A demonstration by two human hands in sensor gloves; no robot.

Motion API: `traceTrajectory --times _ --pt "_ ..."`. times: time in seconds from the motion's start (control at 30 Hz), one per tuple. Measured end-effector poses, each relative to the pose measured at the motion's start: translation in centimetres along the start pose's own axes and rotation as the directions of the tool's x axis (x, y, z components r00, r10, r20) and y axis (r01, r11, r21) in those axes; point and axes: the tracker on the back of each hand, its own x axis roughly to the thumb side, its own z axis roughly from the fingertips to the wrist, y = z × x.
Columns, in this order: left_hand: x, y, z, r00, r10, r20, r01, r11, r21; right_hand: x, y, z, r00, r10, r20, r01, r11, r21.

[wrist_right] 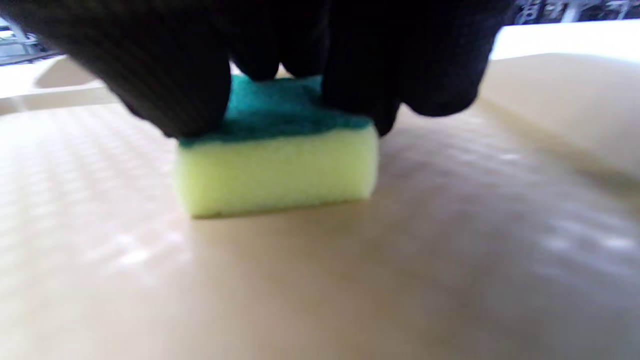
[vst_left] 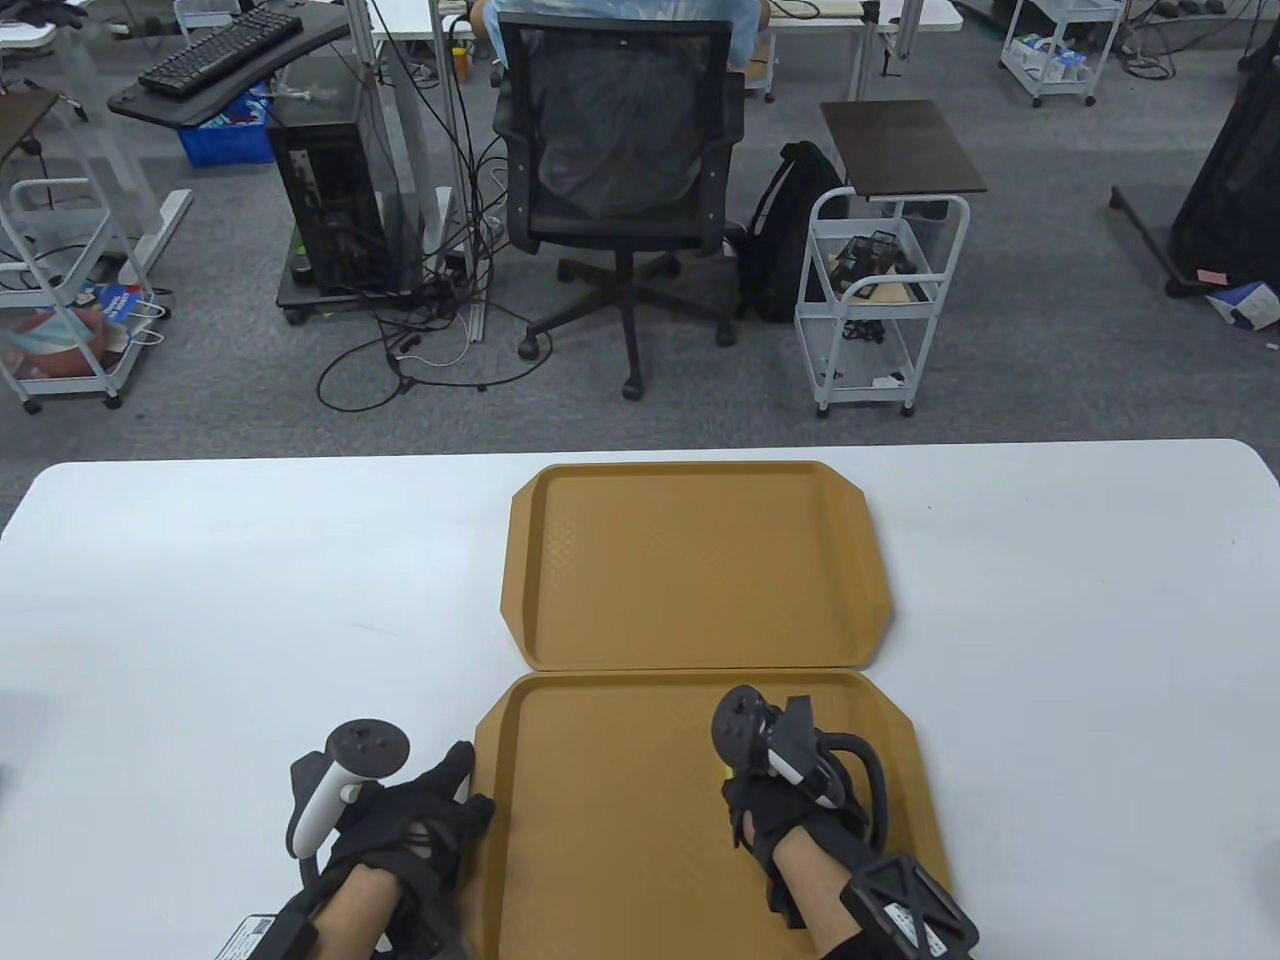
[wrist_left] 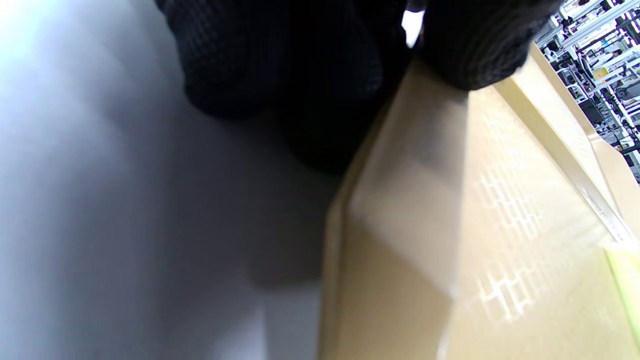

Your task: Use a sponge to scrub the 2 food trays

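Observation:
Two tan food trays lie end to end on the white table: the near tray [vst_left: 610, 840] and the far tray [vst_left: 690, 560]. My right hand [vst_left: 750, 795] is over the near tray's right half. Its gloved fingers [wrist_right: 170, 95] grip a yellow sponge with a green scouring top [wrist_right: 275, 170], which sits flat on the near tray's floor [wrist_right: 320, 280]. The table view hides the sponge under the hand and its tracker. My left hand [vst_left: 465, 800] lies on the table against the near tray's left rim [wrist_left: 400, 165], one digit [wrist_left: 475, 45] resting on top of that rim.
The white table [vst_left: 200, 600] stretches wide to the left and right of the trays. Beyond its far edge stand an office chair [vst_left: 620, 170], a white trolley [vst_left: 880, 290] and a backpack [vst_left: 790, 230] on the grey carpet.

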Motion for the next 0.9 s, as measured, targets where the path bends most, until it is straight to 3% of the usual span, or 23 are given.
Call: traceTrajectory --times 0.47,0.67,0.9 --pt "0.0 0.0 0.0 1.000 0.000 0.000 0.000 1.000 0.000 11.3 1.5 -1.2 0.985 -0.036 0.171 0.035 0.999 0.010" --pt "0.0 0.0 0.0 1.000 0.000 0.000 0.000 1.000 0.000 13.9 2.1 -1.3 0.978 -0.064 0.200 0.064 0.998 0.009" --pt "0.0 0.0 0.0 1.000 0.000 0.000 0.000 1.000 0.000 14.8 2.6 -0.8 0.969 -0.106 0.223 0.099 0.994 0.043"
